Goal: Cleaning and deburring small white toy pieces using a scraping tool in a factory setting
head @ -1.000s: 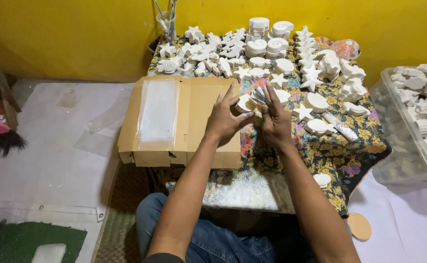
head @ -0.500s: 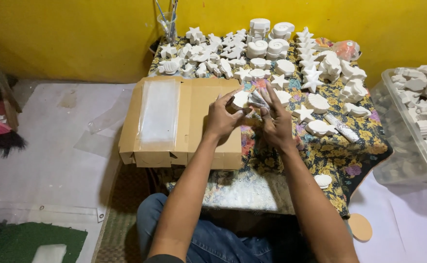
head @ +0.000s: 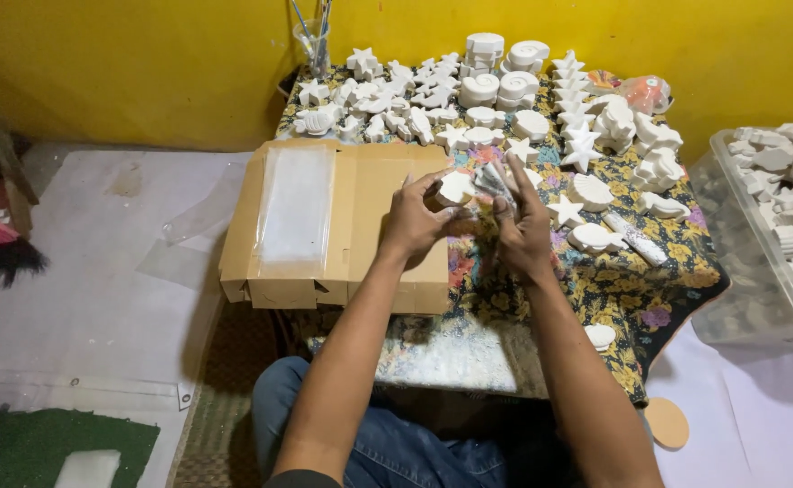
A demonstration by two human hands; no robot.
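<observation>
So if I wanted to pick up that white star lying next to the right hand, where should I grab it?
The white star lies flat on the flowered cloth, so come from straight above. Probably pinch across its middle, fingertips in the notches between two points; the tips are thin. Its near side, toward the right hand, looks open; shell pieces sit behind.

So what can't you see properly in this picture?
- Head view: the white piece in the left hand; fingers cover part of its shape.
- The grey thing at the right hand: too small and blurred to identify.
- The clear tub: cut off by the right edge.
- The cardboard box: closed, contents hidden.
</observation>
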